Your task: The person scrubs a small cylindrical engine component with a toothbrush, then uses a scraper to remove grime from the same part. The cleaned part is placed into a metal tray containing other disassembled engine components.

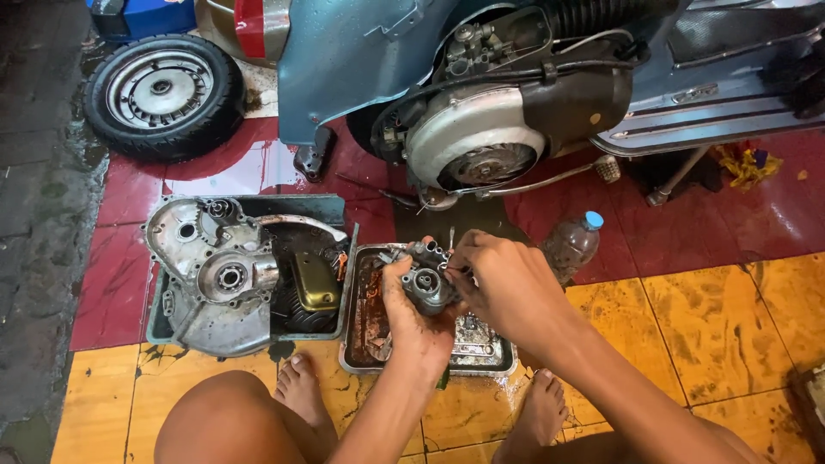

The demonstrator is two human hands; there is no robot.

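Note:
My left hand (411, 314) grips a small grey metal carburettor (427, 282) from below, holding it over a greasy metal tray (363, 326). My right hand (503, 283) is closed on the carburettor's right side, its fingertips pinched at the top of the part; what they pinch is too small to tell. Both hands are dirty with oil. My bare feet rest on the tiles just in front of the tray.
A dark tray (335, 206) at left holds an engine casing (219, 275) and oily parts. A blue scooter (481, 86) with its engine exposed stands behind. A loose wheel (163, 94) lies at far left. A plastic bottle (571, 245) lies right of my hands.

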